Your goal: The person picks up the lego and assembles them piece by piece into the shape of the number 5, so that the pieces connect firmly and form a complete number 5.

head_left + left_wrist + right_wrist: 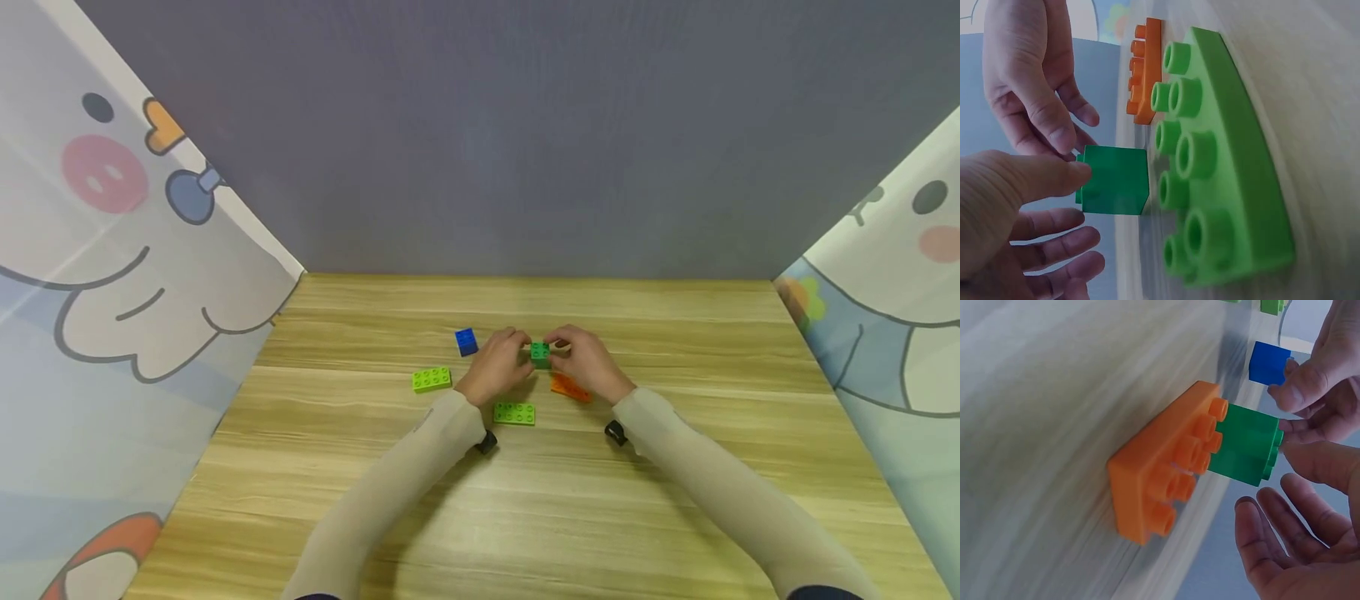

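A dark green block (540,362) with studs on top stands on the table between the two hands. My left hand (495,365) is on its left side; the thumb overlaps the block's upper edge in the left wrist view, with the other fingers spread apart. On the other side is my right hand (591,360), its fingertips at the studded top and its fingers loosely bent in the right wrist view. Neither hand is plainly wrapped around the block. An orange brick (1138,475) lies below the right hand, and a lime green brick (1241,169) lies nearer the person.
A blue block (466,342) stands just left of the left hand. Another lime green brick (431,380) lies further left. Wood-patterned tabletop (525,517) surrounds the bricks, with a grey wall (480,150) behind and printed panels at both sides.
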`<move>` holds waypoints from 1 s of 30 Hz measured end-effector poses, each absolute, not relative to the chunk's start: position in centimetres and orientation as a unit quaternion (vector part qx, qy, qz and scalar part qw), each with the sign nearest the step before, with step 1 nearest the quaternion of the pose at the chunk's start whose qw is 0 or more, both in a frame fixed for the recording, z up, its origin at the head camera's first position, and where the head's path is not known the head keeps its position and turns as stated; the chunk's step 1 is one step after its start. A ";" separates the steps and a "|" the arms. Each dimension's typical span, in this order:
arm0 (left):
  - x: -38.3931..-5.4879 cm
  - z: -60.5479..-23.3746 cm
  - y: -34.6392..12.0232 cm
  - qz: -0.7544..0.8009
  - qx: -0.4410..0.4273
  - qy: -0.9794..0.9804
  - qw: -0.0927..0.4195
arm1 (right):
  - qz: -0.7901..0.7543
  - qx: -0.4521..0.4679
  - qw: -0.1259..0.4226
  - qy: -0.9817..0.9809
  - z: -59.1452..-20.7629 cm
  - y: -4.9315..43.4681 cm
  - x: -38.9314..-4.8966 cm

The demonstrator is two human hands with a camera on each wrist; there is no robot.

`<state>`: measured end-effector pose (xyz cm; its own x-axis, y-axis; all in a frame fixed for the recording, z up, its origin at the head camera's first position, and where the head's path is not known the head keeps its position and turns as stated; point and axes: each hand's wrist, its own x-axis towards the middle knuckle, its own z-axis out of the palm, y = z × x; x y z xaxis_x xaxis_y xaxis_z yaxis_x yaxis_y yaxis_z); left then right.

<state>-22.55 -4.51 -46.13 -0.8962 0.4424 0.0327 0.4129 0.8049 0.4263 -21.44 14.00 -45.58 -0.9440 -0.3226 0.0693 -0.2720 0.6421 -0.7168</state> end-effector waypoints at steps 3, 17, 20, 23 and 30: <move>-22.9 -46.3 -4.0 0.209 0.214 0.954 0.036 | -0.387 -0.163 0.033 0.907 -45.8 13.9 -21.7; -23.2 -46.6 -3.9 0.221 0.210 0.951 0.045 | -0.381 -0.160 0.048 0.909 -46.1 13.7 -22.0; -23.0 -46.3 -4.4 0.242 0.220 0.944 0.051 | -0.382 -0.165 0.050 0.908 -45.7 13.7 -21.8; -22.7 -45.7 -4.9 0.263 0.232 0.935 0.054 | -0.389 -0.171 0.048 0.904 -45.3 13.7 -21.5; -22.1 -44.5 -6.1 0.295 0.249 0.921 0.044 | -0.409 -0.190 0.037 0.892 -44.1 13.4 -20.8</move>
